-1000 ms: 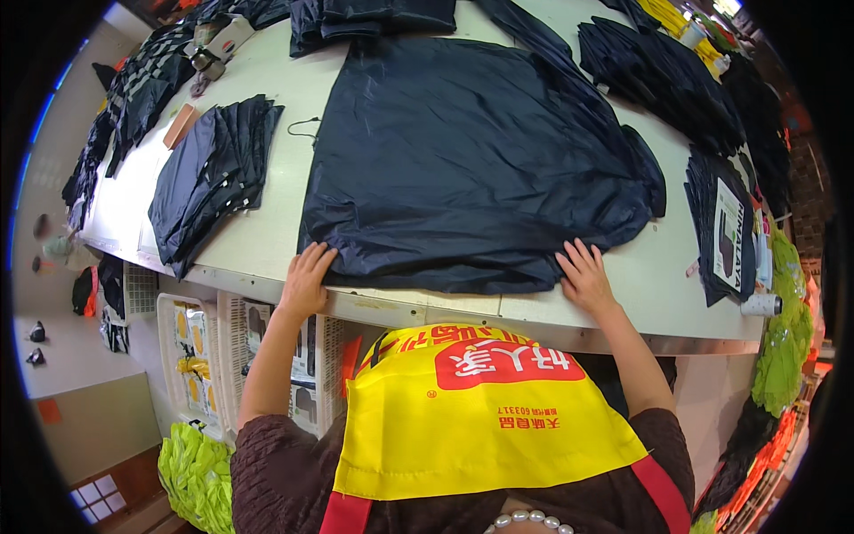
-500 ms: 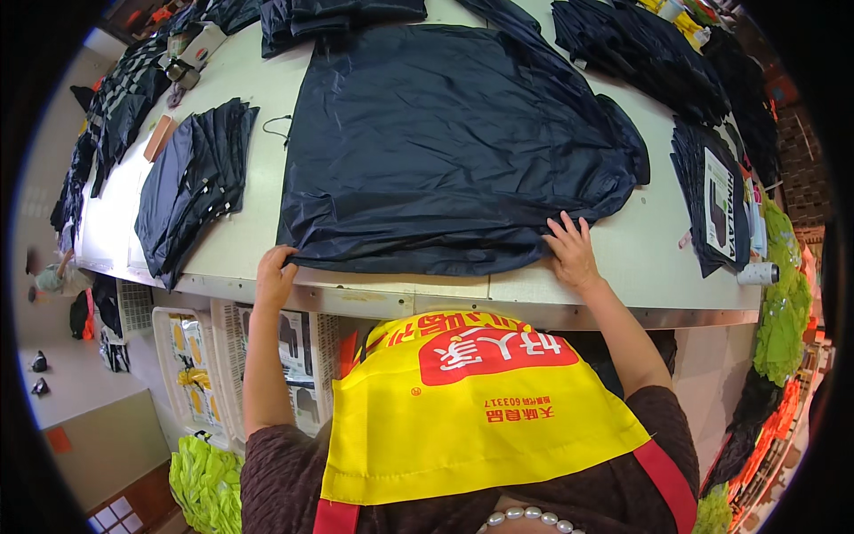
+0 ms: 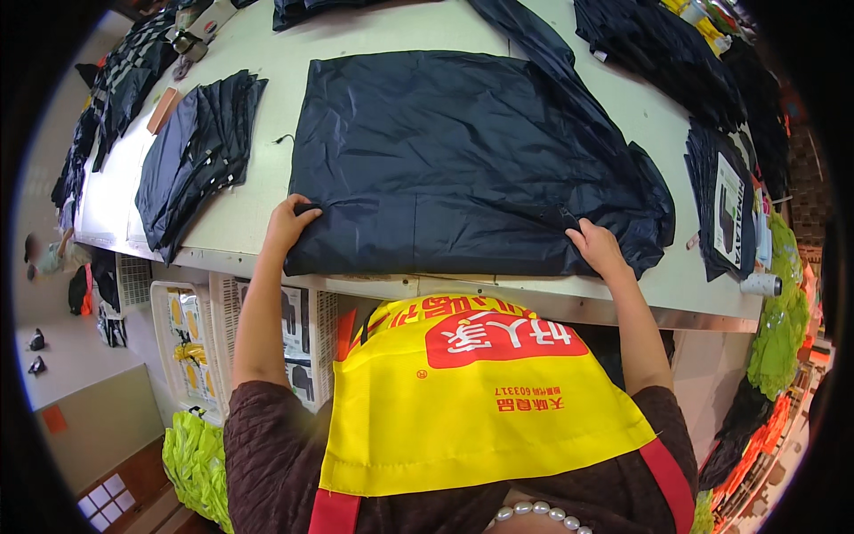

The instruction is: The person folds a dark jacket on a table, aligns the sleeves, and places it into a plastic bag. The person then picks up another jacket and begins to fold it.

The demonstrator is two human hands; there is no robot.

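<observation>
A dark navy garment of thin, shiny fabric [image 3: 436, 133], with a sleeve-like strip reaching away at its far right, lies spread on the white table [image 3: 356, 34]. My left hand [image 3: 292, 222] grips the garment at its left edge, fingers curled over the cloth. Near the right side, my right hand [image 3: 598, 246] pinches the fabric between thumb and fingers. Between the hands, the near part of the garment lies as a fairly flat band along the table's front edge. Bunched cloth hides what lies beneath at the right.
Folded dark garments [image 3: 200, 156] lie in a stack at the left, beside an orange-brown block [image 3: 164, 110]. More dark clothing [image 3: 658, 62] is piled at the far right. A packaged item [image 3: 731, 214] and a thread spool [image 3: 761, 284] sit at the right edge. White crates [image 3: 218, 343] stand below the table.
Both hands have moved away from the table's front edge, and my right fingers have closed on the cloth. The garment's far edge has come nearer, and its near part looks flatter.
</observation>
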